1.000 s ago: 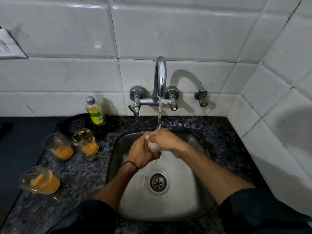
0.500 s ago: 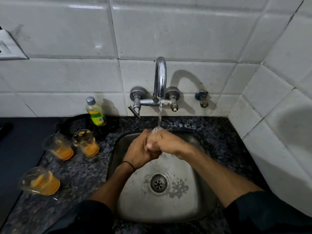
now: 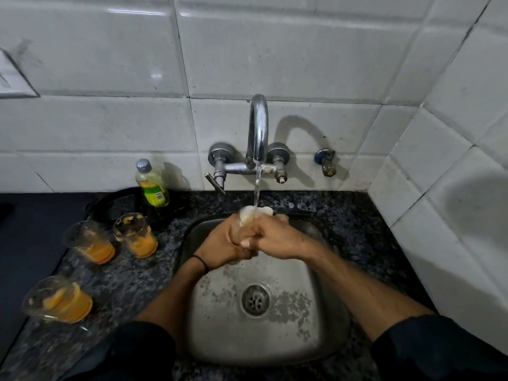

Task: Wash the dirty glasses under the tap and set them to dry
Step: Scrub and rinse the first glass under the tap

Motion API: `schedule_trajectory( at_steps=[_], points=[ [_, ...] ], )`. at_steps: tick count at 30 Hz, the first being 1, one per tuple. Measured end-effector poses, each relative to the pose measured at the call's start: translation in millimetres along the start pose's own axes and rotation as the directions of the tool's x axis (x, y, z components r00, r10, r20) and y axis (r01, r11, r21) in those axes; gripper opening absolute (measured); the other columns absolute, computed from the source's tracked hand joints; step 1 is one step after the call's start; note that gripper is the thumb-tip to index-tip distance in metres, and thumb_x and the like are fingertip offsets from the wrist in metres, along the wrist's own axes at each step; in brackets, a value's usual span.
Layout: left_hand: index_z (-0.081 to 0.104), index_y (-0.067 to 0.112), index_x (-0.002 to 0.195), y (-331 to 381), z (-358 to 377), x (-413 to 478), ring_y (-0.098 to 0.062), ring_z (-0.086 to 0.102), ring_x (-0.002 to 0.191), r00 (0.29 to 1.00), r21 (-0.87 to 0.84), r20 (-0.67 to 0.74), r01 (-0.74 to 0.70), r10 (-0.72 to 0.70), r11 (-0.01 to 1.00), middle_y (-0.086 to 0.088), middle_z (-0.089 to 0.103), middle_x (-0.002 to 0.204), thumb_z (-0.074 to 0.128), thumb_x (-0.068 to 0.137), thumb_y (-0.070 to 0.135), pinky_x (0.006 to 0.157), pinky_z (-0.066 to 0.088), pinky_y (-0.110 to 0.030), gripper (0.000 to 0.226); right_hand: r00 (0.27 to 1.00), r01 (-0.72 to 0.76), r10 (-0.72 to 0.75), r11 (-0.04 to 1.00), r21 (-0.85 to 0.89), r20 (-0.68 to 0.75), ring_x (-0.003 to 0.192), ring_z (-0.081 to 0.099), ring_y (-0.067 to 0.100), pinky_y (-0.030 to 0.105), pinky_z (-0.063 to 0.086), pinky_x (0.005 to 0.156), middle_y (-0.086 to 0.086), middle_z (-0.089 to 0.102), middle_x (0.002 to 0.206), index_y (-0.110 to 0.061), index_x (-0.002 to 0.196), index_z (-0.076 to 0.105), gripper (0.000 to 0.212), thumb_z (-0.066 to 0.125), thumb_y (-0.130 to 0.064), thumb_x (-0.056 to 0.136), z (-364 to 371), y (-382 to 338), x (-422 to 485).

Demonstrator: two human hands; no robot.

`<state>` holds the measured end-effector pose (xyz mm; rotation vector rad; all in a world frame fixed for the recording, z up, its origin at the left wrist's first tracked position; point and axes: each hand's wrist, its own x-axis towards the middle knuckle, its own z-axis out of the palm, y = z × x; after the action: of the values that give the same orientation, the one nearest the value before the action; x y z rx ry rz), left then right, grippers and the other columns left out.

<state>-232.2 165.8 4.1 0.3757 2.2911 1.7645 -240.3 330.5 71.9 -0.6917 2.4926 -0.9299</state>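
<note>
Only the rim of the glass shows; the left hand and right hand, wrapped round it, hide its body. At the counter's back edge I cannot read the bottle label: too small. I cannot identify the dark object beside it. The frame's left edge cuts the switch plate. The bottom edge cuts 2 sleeves: left sleeve, right sleeve.
</note>
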Motion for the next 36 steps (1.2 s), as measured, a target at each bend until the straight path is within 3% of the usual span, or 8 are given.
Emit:
schedule_trajectory(
  at_steps=[2,5,10,14,20,29,32,36],
  points=[
    [0.068,0.018,0.109,-3,-11,1,-0.022,0.071,0.095,0.992,-0.001,0.115,0.061,-0.061,0.998,-0.003,0.075,0.102,0.088,0.056,0.02,0.082,0.059,-0.041,0.057,0.999,0.018,-0.014,0.991,-0.129,0.035,0.091,0.063,0.0,0.031,0.039,0.104,-0.015,0.073,0.085,-0.03,0.085,0.073,0.01,0.064,-0.03,0.09,1,6,-6],
    [0.066,0.026,0.1,-4,-2,1,-0.018,0.07,0.09,0.998,0.264,-0.044,0.053,-0.042,0.963,0.004,0.072,0.095,0.081,0.053,0.037,0.081,0.057,-0.043,0.051,0.993,-0.098,0.108,0.977,0.189,-0.043,0.099,0.068,0.007,0.026,0.048,0.097,-0.004,0.076,0.101,-0.023,0.1,0.078,0.015,0.067,-0.031,0.093,7,0,-12],
    [0.055,0.037,0.1,-6,23,-4,0.0,0.065,0.087,0.975,0.295,-0.221,0.03,0.037,0.955,0.017,0.068,0.094,0.08,0.053,0.034,0.075,0.055,-0.033,0.054,0.977,-0.18,0.21,0.915,0.36,-0.046,0.056,0.052,-0.004,0.018,0.041,0.06,-0.007,0.055,0.064,-0.017,0.061,0.055,0.036,0.059,-0.007,0.095,12,-12,-7],
    [0.062,0.037,0.116,-8,0,-2,-0.004,0.067,0.099,1.0,0.099,0.01,0.023,-0.025,0.995,0.008,0.072,0.11,0.088,0.06,0.018,0.086,0.057,-0.034,0.065,0.998,-0.02,0.032,0.974,-0.225,0.052,0.102,0.06,0.004,0.033,0.035,0.104,-0.006,0.073,0.095,-0.024,0.091,0.074,0.011,0.063,-0.028,0.09,8,8,-8],
    [0.056,0.029,0.099,1,12,2,-0.012,0.066,0.083,0.965,0.389,-0.255,0.159,-0.06,0.907,0.008,0.07,0.091,0.072,0.051,0.047,0.074,0.055,-0.037,0.053,0.985,-0.117,0.155,0.925,0.361,-0.079,0.074,0.061,0.012,0.029,0.05,0.075,0.002,0.066,0.077,-0.011,0.082,0.069,0.015,0.067,-0.02,0.093,6,-9,-4],
    [0.067,0.023,0.105,1,-12,2,-0.008,0.069,0.09,0.998,0.132,-0.004,0.07,-0.07,0.989,0.006,0.074,0.096,0.089,0.059,0.017,0.08,0.056,-0.028,0.051,0.999,-0.008,0.009,0.999,-0.039,0.034,0.095,0.059,-0.007,0.032,0.033,0.109,-0.012,0.074,0.097,-0.025,0.092,0.076,0.008,0.067,-0.024,0.092,-3,-3,-8],
    [0.059,0.029,0.099,5,4,3,-0.015,0.067,0.084,0.984,0.492,-0.177,0.098,-0.011,0.865,0.008,0.067,0.091,0.07,0.053,0.047,0.073,0.055,-0.036,0.051,0.986,-0.126,0.151,0.947,0.297,-0.066,0.086,0.067,0.011,0.037,0.052,0.092,-0.004,0.072,0.087,-0.021,0.084,0.071,0.02,0.062,-0.034,0.096,7,-13,-2],
    [0.052,0.032,0.097,1,21,-6,-0.007,0.065,0.078,0.96,0.363,-0.279,0.106,-0.001,0.926,0.011,0.067,0.087,0.079,0.054,0.043,0.067,0.054,-0.032,0.052,0.98,-0.2,0.189,0.896,0.397,0.065,0.057,0.051,0.008,0.028,0.045,0.064,-0.001,0.056,0.064,-0.013,0.065,0.06,0.033,0.06,-0.017,0.098,2,-20,4]
  ],
)
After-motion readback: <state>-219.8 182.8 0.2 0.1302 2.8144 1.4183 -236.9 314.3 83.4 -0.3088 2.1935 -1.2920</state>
